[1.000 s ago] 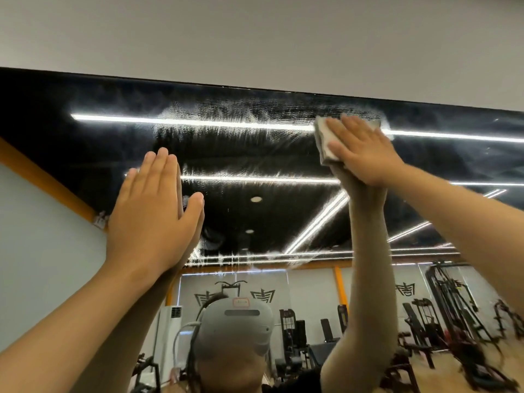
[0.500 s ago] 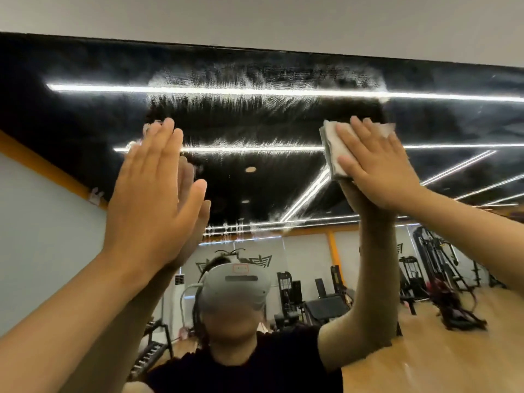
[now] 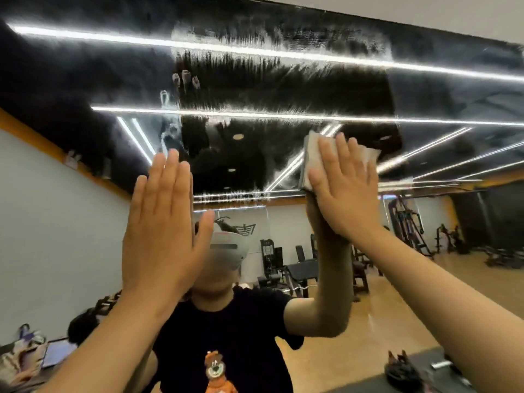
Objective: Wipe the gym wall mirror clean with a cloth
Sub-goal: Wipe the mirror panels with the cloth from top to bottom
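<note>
Facing the mirror (image 3: 283, 89), the left hand (image 3: 161, 222) is raised flat at 9 o'clock, fingers straight and together, gripping nothing. Greasy fingerprints (image 3: 185, 79) and feathery streaks cloud the glossy glass toward 11 o'clock. At 3 o'clock the right hand (image 3: 346, 191) — fingers straight — presses a folded white cloth (image 3: 312, 157) flat on the glass.

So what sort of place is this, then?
Most likely a gym: the wall mirror reflects weight machines, a padded bench and a wide wooden floor.
</note>
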`<state>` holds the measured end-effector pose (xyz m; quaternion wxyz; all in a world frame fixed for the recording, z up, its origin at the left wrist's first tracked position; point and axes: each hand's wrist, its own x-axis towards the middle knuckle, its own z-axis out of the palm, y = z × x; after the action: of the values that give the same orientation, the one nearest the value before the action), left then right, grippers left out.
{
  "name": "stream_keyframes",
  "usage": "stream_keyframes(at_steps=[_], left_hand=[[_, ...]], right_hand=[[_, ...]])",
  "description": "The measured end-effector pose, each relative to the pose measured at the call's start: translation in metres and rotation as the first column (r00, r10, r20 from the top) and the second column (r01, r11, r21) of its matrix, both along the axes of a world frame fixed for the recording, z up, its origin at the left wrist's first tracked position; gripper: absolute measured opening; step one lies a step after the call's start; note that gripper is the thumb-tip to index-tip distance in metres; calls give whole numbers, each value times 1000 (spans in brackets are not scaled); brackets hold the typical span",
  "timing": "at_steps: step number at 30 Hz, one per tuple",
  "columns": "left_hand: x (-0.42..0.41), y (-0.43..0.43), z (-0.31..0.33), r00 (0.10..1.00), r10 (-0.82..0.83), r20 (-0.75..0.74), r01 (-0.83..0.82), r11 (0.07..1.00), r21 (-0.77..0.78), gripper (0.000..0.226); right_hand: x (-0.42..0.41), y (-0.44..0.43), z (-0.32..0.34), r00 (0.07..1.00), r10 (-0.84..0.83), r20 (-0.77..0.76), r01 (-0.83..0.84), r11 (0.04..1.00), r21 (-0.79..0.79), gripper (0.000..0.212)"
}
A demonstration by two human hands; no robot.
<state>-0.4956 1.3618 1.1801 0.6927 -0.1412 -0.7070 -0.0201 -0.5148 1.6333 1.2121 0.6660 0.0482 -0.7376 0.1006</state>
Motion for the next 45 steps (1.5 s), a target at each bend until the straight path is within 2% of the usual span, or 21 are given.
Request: stream_keyframes(at_steps=[6,13,16,19,23,26,29,33,36,41,45], left_hand=[[-2,-5,-1,999,-49,12,49,997,-60,63],[-1,-4,-2,998,-70,-4,69,996,-48,63],[0,-5,0,998,-69,11,70,996,-49,62],[0,-5,0,998,-62,21,63,997,-52,63],[0,-5,2,998,-65,9,66,996,-58,63],[-1,-4,1,998,-63,-1,63,996,-59,64],[1,-2,-2,999,-45,-3,45,998,-49,64],[8,5,-9,1000,11,-15,-13,994,-112,62],[17,6,-47,998,-12,65,19,993,-113,65],[15,10,-141,988,0,157,41,964,-262,69],[6,15,-157,982,22,189,23,973,-231,70]], right_hand=[[3,-93,-3,997,56,-48,-46,981,190,62],[6,-82,-82,995,75,-59,-47,925,376,59],[7,-69,-89,996,92,-11,-79,904,419,60],[5,-52,-80,995,100,16,-99,928,359,59],[-1,18,-66,997,31,76,-40,991,131,56],[2,75,-66,994,39,104,-37,999,-20,58],[2,93,-76,995,25,94,-20,998,-56,58],[1,85,-87,993,31,110,-23,997,-71,57],[4,84,-123,989,62,133,-54,997,-60,56],[10,69,-239,982,38,184,-33,999,-29,58],[9,62,-303,980,20,197,-20,1000,-3,57]])
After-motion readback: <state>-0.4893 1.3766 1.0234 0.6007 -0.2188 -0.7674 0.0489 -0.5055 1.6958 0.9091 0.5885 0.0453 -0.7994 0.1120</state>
